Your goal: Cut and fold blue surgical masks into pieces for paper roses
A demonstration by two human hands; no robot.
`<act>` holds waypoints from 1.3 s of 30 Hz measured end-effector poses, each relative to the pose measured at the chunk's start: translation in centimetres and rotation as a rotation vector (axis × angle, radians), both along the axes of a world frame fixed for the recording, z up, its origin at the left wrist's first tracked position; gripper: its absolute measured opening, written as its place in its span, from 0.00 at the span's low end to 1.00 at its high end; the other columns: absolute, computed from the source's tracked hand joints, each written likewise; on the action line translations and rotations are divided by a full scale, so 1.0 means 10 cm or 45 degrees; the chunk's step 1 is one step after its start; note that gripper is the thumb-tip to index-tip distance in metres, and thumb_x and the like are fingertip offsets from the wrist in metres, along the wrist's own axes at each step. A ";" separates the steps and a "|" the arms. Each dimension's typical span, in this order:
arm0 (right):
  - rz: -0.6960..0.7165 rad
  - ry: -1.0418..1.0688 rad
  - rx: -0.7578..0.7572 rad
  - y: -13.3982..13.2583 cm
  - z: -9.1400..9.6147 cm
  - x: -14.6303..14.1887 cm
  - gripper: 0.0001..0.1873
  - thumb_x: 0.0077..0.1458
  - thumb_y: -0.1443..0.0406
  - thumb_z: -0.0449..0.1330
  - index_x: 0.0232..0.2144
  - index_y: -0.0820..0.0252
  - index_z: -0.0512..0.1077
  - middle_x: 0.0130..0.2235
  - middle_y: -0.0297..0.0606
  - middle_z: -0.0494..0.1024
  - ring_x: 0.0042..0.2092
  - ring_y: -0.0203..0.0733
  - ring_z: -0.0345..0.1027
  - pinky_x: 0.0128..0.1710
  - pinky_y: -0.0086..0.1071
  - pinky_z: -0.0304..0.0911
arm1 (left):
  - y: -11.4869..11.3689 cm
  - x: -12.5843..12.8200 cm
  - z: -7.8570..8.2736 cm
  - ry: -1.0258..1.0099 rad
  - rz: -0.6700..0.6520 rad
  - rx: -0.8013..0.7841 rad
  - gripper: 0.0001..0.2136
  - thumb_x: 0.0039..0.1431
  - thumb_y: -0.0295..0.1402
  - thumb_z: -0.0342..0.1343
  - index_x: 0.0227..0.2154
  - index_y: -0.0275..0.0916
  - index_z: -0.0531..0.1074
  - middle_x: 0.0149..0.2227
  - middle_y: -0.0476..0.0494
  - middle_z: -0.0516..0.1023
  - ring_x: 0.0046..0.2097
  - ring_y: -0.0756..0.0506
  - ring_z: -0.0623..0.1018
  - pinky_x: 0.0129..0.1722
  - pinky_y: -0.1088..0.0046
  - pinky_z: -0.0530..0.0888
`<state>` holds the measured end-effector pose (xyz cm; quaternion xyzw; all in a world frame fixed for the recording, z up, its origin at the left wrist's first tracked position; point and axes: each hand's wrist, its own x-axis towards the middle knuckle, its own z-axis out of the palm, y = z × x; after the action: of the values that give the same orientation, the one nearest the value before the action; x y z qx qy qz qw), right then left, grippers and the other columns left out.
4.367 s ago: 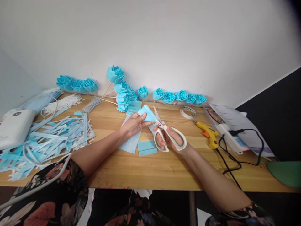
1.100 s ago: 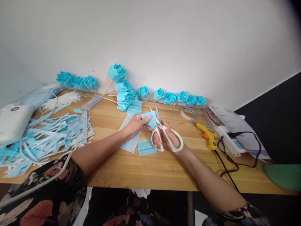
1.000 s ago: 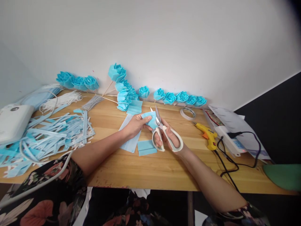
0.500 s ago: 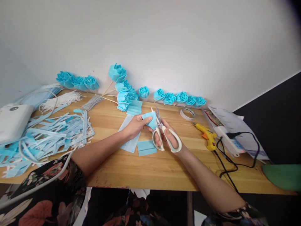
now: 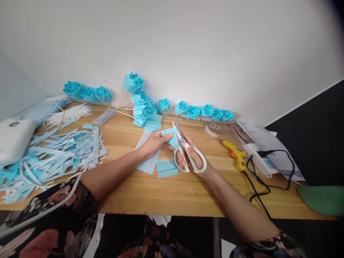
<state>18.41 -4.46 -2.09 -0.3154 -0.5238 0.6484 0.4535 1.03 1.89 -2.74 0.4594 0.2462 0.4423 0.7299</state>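
My left hand (image 5: 154, 142) pinches a small folded light-blue piece (image 5: 171, 137) just above the wooden table (image 5: 172, 190). My right hand (image 5: 194, 157) grips white-handled scissors (image 5: 188, 157), fingers through the loops. The blades point up and away and lie against the right edge of the blue piece, nearly closed. Under my hands lie a flat blue sheet (image 5: 146, 163) and a folded blue rectangle (image 5: 167, 168).
Blue paper roses (image 5: 204, 111) line the wall, some on sticks (image 5: 133, 84). A heap of blue and white strips (image 5: 53, 152) and a white device (image 5: 13, 138) sit left. Tape roll (image 5: 213, 129), yellow glue gun (image 5: 236, 154), black cables (image 5: 264, 179) and papers lie right.
The blue piece has been turned in my left hand and now shows a rounded edge. The scissors have moved in against it and the blades have closed further.
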 end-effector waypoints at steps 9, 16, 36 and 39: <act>-0.062 -0.084 -0.015 0.00 0.09 0.04 0.48 0.56 0.48 0.62 0.69 0.55 0.44 0.22 0.28 0.71 0.16 0.31 0.55 0.14 0.25 0.51 | 0.01 -0.01 0.00 0.032 0.026 0.034 0.20 0.45 0.47 0.69 0.28 0.31 0.77 0.27 0.42 0.80 0.29 0.48 0.78 0.29 0.74 0.76; 0.032 -0.096 0.162 0.07 0.16 0.19 0.40 0.58 0.43 0.54 0.66 0.50 0.51 0.26 0.30 0.70 0.23 0.37 0.60 0.22 0.32 0.60 | 0.04 -0.03 -0.01 0.011 0.074 0.015 0.20 0.43 0.46 0.70 0.26 0.32 0.76 0.25 0.45 0.79 0.27 0.49 0.77 0.27 0.74 0.76; -0.792 -1.512 0.871 0.30 0.13 0.68 0.22 0.63 0.55 0.54 0.53 0.57 0.75 0.47 0.47 0.79 0.48 0.52 0.73 0.51 0.46 0.66 | 0.04 -0.06 -0.03 0.239 0.081 0.004 0.21 0.43 0.50 0.68 0.21 0.35 0.70 0.17 0.51 0.70 0.16 0.55 0.65 0.14 0.78 0.55; -0.564 -1.082 0.692 0.25 0.15 0.47 0.24 0.63 0.51 0.53 0.55 0.55 0.72 0.45 0.43 0.80 0.44 0.46 0.74 0.46 0.41 0.69 | 0.01 -0.06 0.02 0.347 0.097 0.023 0.22 0.43 0.51 0.67 0.21 0.35 0.70 0.16 0.52 0.68 0.16 0.55 0.63 0.15 0.78 0.53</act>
<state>23.07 -1.97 -0.63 -0.5237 -0.7305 0.1947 0.3928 0.42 1.99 -2.57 0.5120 0.3563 0.4055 0.6682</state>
